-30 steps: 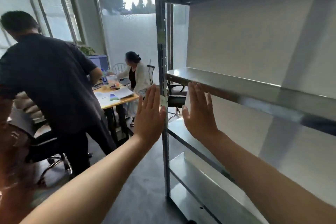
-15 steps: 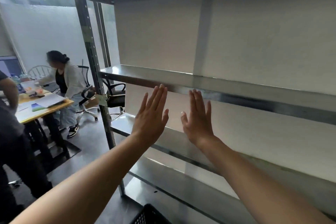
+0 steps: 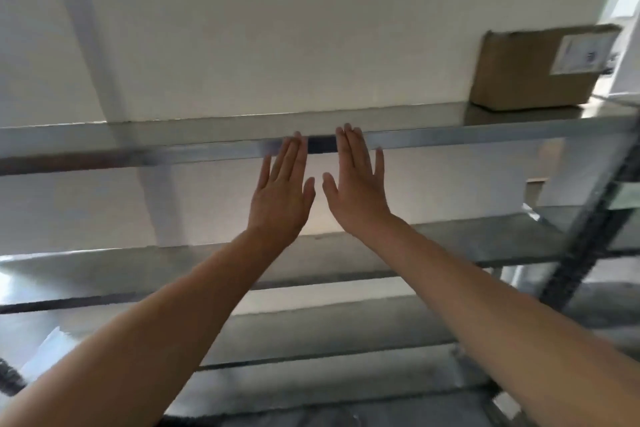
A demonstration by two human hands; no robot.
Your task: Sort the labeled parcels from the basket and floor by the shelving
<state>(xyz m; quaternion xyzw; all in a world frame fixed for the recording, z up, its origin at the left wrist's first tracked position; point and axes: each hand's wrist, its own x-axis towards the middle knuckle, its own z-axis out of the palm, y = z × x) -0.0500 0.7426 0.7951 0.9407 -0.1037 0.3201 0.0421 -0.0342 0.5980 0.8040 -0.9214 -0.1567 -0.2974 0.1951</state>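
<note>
Both bare arms were up and reaching toward the metal shelving (image 3: 450,142), backs of the hands to the camera. The left hand (image 3: 280,198) was flat, its fingers straight and pressed close together, the thumb angled out to the inside. Right beside it, the right hand (image 3: 356,191) mirrored that pose: fingers straight and close together, the little finger a touch apart from the rest. The two thumbs nearly met in the middle, with a narrow gap between them. Neither hand held anything. The fingertips of both reached up to the front edge of the upper shelf (image 3: 207,130), near its middle; whether they touched the metal or hung just in front of it could not be told through the blur.

And there was the cardboard parcel (image 3: 519,73), sitting upright at the right end of the upper shelf, back by the pale wall (image 3: 311,28) and well apart from both hands. A white label (image 3: 585,54) showed on the right part of its front face, the print too smeared to read.

Below the hands ran the lower shelf (image 3: 467,239), bare metal catching the light, and a dark upright post (image 3: 588,229) slanted down the right side of the view.
</note>
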